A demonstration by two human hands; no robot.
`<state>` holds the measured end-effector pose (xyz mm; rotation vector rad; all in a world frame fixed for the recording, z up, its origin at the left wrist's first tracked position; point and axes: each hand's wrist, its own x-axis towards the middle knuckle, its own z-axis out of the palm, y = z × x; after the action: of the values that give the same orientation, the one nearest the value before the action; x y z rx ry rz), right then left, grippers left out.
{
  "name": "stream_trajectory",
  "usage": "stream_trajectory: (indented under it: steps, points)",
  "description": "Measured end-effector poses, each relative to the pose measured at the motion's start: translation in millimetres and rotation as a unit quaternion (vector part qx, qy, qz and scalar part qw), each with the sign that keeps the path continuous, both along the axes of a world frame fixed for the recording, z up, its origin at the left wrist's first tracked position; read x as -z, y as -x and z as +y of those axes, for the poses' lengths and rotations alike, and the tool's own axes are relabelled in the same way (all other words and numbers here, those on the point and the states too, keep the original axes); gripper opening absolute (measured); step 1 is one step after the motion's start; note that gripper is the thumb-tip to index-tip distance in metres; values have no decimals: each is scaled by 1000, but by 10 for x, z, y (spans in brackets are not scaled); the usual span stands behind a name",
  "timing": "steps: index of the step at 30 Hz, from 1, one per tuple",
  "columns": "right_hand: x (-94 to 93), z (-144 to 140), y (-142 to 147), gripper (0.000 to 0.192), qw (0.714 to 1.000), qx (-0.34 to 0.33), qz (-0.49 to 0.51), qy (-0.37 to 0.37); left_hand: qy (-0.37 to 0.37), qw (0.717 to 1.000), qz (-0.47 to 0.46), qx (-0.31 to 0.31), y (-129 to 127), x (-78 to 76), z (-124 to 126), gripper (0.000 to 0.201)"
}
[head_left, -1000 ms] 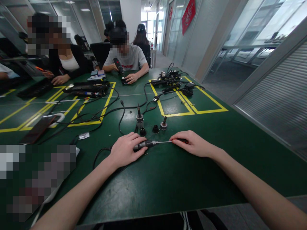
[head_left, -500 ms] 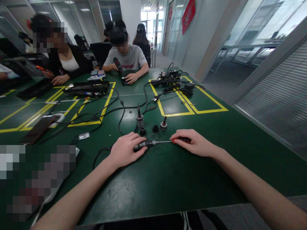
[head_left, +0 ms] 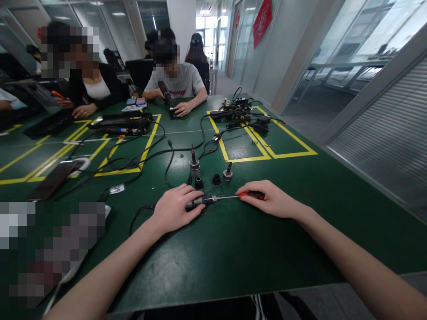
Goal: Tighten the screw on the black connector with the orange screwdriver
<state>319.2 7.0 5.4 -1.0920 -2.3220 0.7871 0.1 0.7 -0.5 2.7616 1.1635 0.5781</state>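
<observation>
Glass-walled office; green desk [head_left: 253, 249] taped with yellow boxes, two co-workers seated at far edge. Black cables [head_left: 140, 153] sprawled over left half. Near front edge, middle: left hand [head_left: 175, 209] closed over dark cylindrical tool [head_left: 200, 201], pinning it flat, apparently for steadiness. Right hand [head_left: 270, 200] pinching red-handled screwdriver [head_left: 245, 195], shaft lying level, tip meeting the tool's end. Four small fittings [head_left: 216, 179] just beyond, upright.

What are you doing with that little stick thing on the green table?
The left hand presses a dark cylindrical part onto the green table. The right hand holds a screwdriver by its red handle, its thin shaft pointing into the end of that part. Small round metal pieces stand just behind.
</observation>
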Motion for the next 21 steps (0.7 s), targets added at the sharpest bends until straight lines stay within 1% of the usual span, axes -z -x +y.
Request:
stream_trajectory:
  steps: [4,7,10,17,21]
  points:
    - [-21,-15,2,22,999,-8,23,-21,2,1000,-3,3,4,-3,-2,27]
    - [-35,-29,17,22,1000,-6,5,-25,3,1000,-1,3,3,-7,-4,27]
    - [-44,-32,23,23,1000,-6,-2,-15,5,1000,2,2,0,-10,-4,26]
    - [-25,-15,-1,19,999,-10,42,-32,1,1000,4,3,2,-7,-2,26]
    - [-27,-28,25,23,999,8,14,-28,4,1000,5,1,-2,-6,-4,26]
